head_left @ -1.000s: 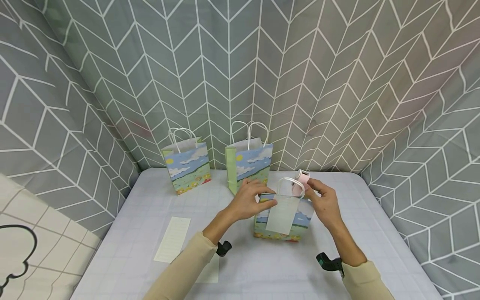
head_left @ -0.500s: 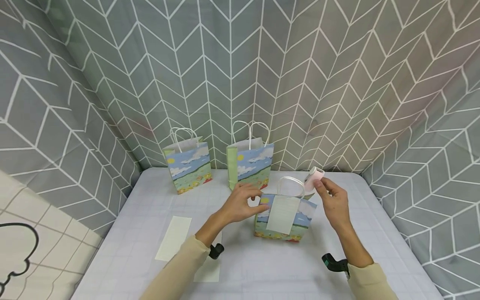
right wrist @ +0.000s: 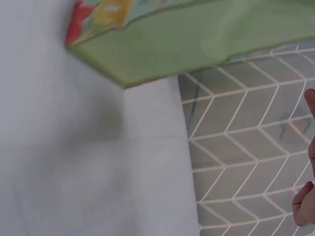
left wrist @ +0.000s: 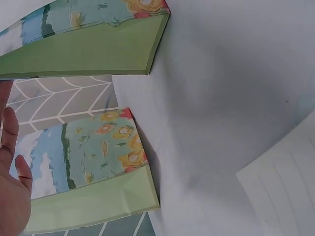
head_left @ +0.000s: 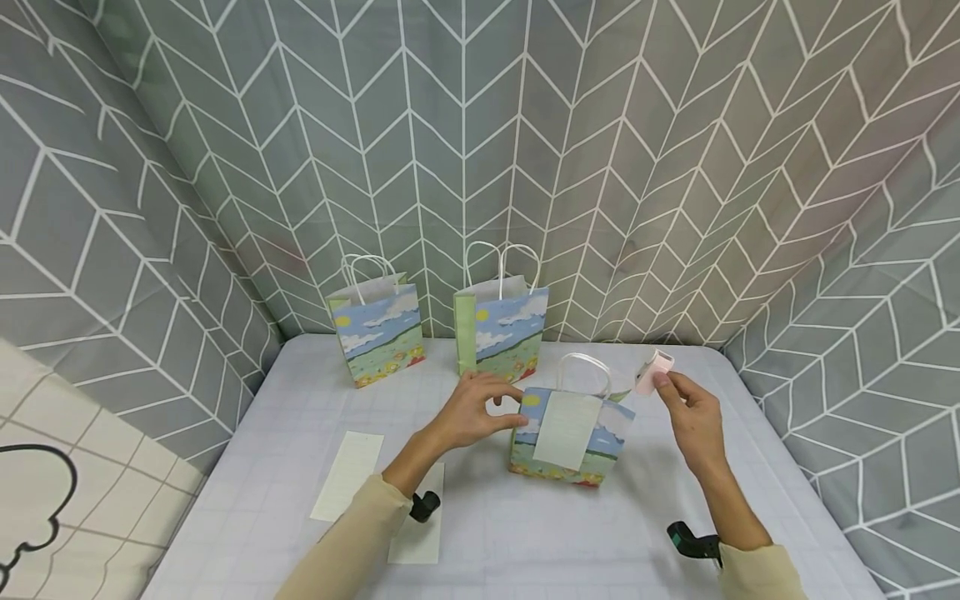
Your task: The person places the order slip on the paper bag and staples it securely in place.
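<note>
A paper gift bag (head_left: 527, 458) with a sky-and-flower print stands on the table, its white handles upright. A pale paper strip (head_left: 567, 429) lies flat against its front, starting at the rim. At the bag's left edge is my left hand (head_left: 472, 410), thumb in front and fingers spread apart from it, loosely touching the edge. My right hand (head_left: 693, 421) pinches a small pink and white boxy object (head_left: 654, 372), its kind unclear, to the right of the bag and apart from it. In the right wrist view only some fingertips (right wrist: 304, 204) show.
Two matching gift bags stand behind, one at the middle (head_left: 512, 333) and one at the left (head_left: 378, 333). Lined paper strips lie at the front left, one (head_left: 347, 475) beside another (head_left: 417, 533) partly under my left wrist. A patterned curtain (head_left: 465, 167) closes off the back.
My right hand has drawn the pink object away from the bag's rim to the right. My left hand has slid left from the top of the bag to its edge and loosened.
</note>
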A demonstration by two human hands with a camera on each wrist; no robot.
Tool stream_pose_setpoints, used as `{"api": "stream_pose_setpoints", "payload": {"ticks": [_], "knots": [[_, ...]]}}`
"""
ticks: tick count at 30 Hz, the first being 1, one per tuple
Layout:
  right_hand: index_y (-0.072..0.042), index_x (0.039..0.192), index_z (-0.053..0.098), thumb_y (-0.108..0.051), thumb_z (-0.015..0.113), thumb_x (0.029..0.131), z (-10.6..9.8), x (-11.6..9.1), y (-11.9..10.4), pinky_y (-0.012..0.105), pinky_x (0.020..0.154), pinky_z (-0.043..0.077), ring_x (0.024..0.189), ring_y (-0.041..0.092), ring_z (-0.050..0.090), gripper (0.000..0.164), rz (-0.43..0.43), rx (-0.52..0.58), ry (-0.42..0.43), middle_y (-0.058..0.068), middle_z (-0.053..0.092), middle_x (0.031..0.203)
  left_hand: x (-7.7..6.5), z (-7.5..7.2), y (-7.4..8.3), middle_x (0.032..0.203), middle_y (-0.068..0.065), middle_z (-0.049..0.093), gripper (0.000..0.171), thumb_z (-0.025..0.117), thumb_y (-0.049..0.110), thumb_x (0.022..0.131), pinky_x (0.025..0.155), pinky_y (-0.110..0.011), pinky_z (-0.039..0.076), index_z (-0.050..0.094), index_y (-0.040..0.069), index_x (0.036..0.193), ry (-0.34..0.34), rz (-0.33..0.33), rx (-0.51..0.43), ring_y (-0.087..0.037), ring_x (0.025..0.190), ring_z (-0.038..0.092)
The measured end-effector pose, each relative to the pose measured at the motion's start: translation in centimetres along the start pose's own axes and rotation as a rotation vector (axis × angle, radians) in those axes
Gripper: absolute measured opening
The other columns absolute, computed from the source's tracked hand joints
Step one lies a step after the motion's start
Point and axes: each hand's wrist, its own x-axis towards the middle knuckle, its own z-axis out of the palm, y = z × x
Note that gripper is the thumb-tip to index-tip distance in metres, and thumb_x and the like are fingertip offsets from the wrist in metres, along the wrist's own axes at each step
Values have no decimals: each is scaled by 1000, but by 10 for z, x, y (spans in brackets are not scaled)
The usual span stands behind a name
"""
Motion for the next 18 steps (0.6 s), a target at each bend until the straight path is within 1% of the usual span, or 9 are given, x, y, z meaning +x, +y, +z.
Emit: {"api": "stream_pose_setpoints", "payload": {"ticks": [2,4,6,7,9,11,13,15,18], "knots": [[-5,126,69,-37,59,102,-3,-1,5,63,104,36,106,-6,50,42,19,-19,-1,9,67,126,-1,0,-1,102,10,70,28,80,41,85,87,-48,29,74,26,108,18,11,9,-24,82,59],[-3,128,68,-39,58,102,-6,-2,11,62,103,38,105,-5,50,45,41,-43,-7,14,66,127,-2,-1,-2,101,10,71,28,80,41,85,86,-45,30,75,25,108,34,21,17,-22,80,58],[0,130,66,-40,57,103,-8,-3,18,61,103,38,109,-1,52,49,57,-64,-20,19,64,130,-5,-4,-3,100,11,71,28,80,40,85,84,-43,31,75,24,109,50,26,21,-20,79,58],[0,130,66,-41,57,103,-10,-4,22,61,103,38,112,3,54,50,62,-80,-28,20,63,132,-6,-5,-4,99,11,71,28,81,39,85,83,-41,30,76,24,109,56,26,21,-20,78,58],[2,131,64,-42,56,103,-13,-5,29,61,104,38,121,16,55,52,71,-99,-50,23,61,134,-9,-8,-6,99,13,71,28,80,38,86,82,-40,29,76,24,109,68,29,27,-19,78,57],[3,131,64,-42,55,104,-17,-7,36,63,104,37,129,30,51,53,77,-109,-74,24,60,134,-11,-12,-9,97,13,70,27,80,37,86,82,-40,28,75,24,109,78,27,35,-17,77,56],[4,131,63,-43,54,104,-20,-9,42,63,103,37,132,38,47,55,89,-123,-98,25,61,133,-14,-17,-12,96,12,70,27,79,37,87,81,-40,28,75,24,110,83,20,47,-13,78,54],[4,132,63,-45,53,104,-23,-11,46,62,100,38,131,40,48,57,109,-148,-121,26,61,131,-17,-22,-15,98,9,71,27,79,35,87,82,-40,29,75,23,111,89,7,47,-9,78,53],[2,131,64,-50,52,103,-26,-14,53,58,98,40,127,39,51,61,147,-193,-160,25,63,129,-23,-30,-20,103,7,72,29,79,34,88,85,-42,30,74,22,114,93,-29,46,-7,79,52]]}}
